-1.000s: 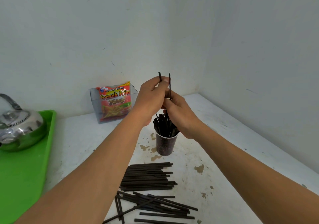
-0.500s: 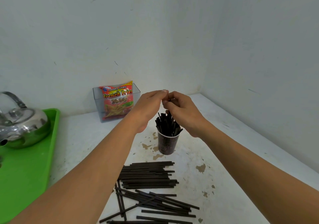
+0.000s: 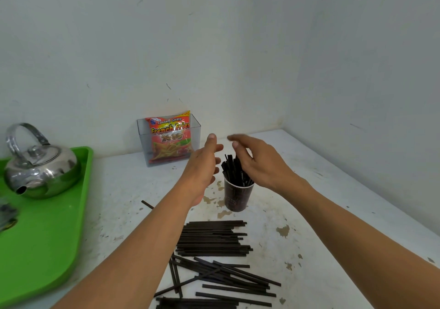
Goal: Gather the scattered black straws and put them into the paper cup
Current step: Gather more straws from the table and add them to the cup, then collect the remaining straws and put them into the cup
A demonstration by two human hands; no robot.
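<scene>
Left hand and right hand hover by the cup, both blurred, fingers spread, seemingly empty.
Loose straws lie on the stained white table, set in a wall corner.

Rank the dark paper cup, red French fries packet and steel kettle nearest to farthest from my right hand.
1. Dark paper cup, just below the right hand.
2. Red French fries packet, left, by the wall.
3. Steel kettle, far left on the green tray.

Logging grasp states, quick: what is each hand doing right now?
Left hand: open, fingers relaxed, holding nothing.
Right hand: open, fingers relaxed, holding nothing.
</scene>
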